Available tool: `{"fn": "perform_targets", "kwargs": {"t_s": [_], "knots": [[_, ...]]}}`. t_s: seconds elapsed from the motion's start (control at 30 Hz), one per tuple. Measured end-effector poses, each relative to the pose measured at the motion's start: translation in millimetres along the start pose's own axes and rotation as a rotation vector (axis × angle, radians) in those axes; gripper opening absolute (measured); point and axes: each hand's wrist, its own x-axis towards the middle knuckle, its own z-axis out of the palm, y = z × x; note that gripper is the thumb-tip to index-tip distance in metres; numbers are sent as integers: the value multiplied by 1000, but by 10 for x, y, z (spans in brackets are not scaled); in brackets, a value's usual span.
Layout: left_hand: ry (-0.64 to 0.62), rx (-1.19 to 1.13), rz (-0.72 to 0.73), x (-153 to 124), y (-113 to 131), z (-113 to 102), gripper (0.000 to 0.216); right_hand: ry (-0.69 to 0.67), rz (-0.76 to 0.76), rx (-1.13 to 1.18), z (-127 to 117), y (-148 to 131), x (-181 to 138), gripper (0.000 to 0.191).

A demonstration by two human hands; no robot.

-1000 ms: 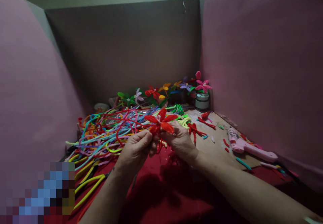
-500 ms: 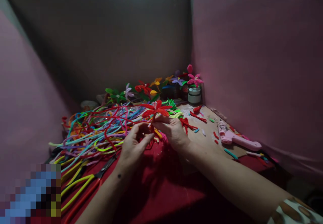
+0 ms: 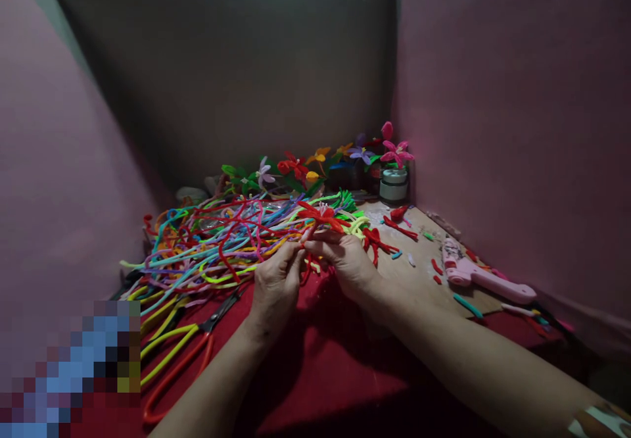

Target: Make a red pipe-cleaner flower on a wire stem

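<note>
A red pipe-cleaner flower (image 3: 331,218) with pale stamens tilts over above the fingertips of both hands. My right hand (image 3: 357,268) is closed, pinching the flower just under its petals. Close against it, my left hand (image 3: 277,283) pinches the red stem, thumb and forefinger pressed together. The fingers hide most of the stem, and some red strands show below them. A heap of coloured pipe cleaners (image 3: 236,234) lies just beyond the left hand. To the right of the right hand are loose red pipe-cleaner pieces (image 3: 377,242) on a board.
Scissors (image 3: 213,319) with red and yellow handles lie left on the red cloth (image 3: 325,372). A pink glue gun (image 3: 486,277) rests on the board (image 3: 424,293) at right among offcuts. Finished flowers (image 3: 296,165) and a jar (image 3: 393,187) stand along the back wall.
The flower has tipped over and turned. My left fingers have closed to a pinch at the stem beside the right hand. The whole view has shifted slightly, so things appear further right.
</note>
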Motion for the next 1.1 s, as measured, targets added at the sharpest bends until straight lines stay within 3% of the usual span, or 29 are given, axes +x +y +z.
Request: {"fn": "perform_targets", "kwargs": {"t_s": [0.1,0.3,0.4,0.57,0.8,1.1], "knots": [[-56,-144,-115,9,1,-1,14,17,-19,-36,-2,-11,-6,16],[-172,-552,-395,53,82,-32,18,-160,5,-53,-41,-22,13,16],[-248,-719,-497,61,78,-57,20,-176,34,-47,-70,5,38,18],[-353,-936,-526,62,25,-83,22,-132,22,-93,-119,15,67,16],[-427,-1021,-568,61,72,-132,12,-324,13,-243,-139,-94,66,11],[-567,-1119,-584,54,19,-161,10,-401,75,-181,-133,-101,82,20]]}}
